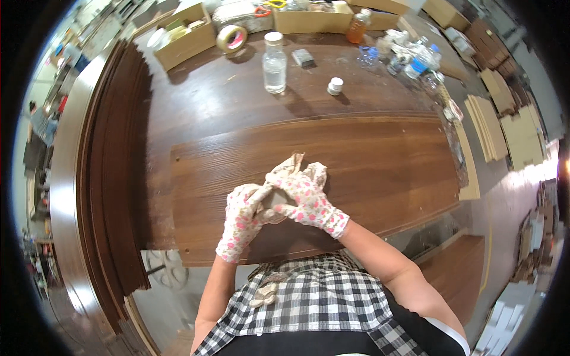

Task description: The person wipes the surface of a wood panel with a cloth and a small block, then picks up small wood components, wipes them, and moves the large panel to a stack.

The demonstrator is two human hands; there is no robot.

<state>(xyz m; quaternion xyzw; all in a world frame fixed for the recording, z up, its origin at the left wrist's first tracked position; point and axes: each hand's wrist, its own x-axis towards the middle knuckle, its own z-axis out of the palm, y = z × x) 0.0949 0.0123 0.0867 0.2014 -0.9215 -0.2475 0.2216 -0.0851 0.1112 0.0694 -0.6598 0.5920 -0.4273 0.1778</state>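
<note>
Cloth (295, 167) — seemingly bunched between both hands' grip

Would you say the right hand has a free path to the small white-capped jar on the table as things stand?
Probably yes, once freed: the right hand and left hand both grip a cloth, but only bare wood panel lies between it and the small jar; the reach looks long.

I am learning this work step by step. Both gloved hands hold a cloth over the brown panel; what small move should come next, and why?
Probably press the cloth flat onto the panel. The left hand and right hand bunch it together just above the wood, so it is folded and ready to touch the surface.
</note>
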